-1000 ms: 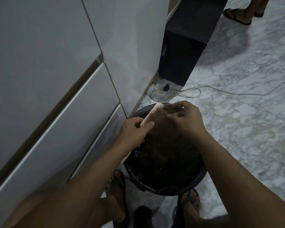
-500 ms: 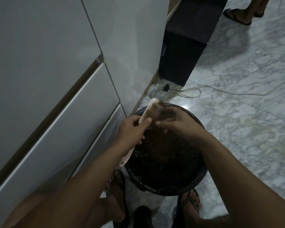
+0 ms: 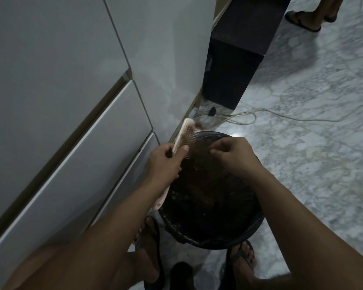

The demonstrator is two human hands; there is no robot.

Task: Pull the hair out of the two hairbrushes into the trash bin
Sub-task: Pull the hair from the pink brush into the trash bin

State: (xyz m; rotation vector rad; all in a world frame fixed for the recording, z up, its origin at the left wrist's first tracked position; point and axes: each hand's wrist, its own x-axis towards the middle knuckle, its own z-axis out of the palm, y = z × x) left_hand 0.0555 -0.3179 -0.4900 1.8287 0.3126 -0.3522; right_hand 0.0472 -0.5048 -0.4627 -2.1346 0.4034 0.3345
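Marble-patterned floor (image 3: 302, 164), dimly lit, with white cabinet fronts (image 3: 71, 101) along the left side and a dark box-shaped unit (image 3: 235, 65) standing beyond them; pale cables (image 3: 249, 116) trail across the floor beside it. Black trash bin (image 3: 210, 206) stands on the floor between the person's sandalled feet, its interior dark and lined. Left hand (image 3: 166, 162) is closed around the handle of a pale pink hairbrush (image 3: 183, 137), held tilted over the bin's left rim, bristles facing right toward the bin. A tuft of brown hair (image 3: 198, 126) clings at the brush tip. Right hand (image 3: 233, 153) hovers over the bin just right of the bristles, fingertips pressed together in a pinch; whether strands are held cannot be determined.
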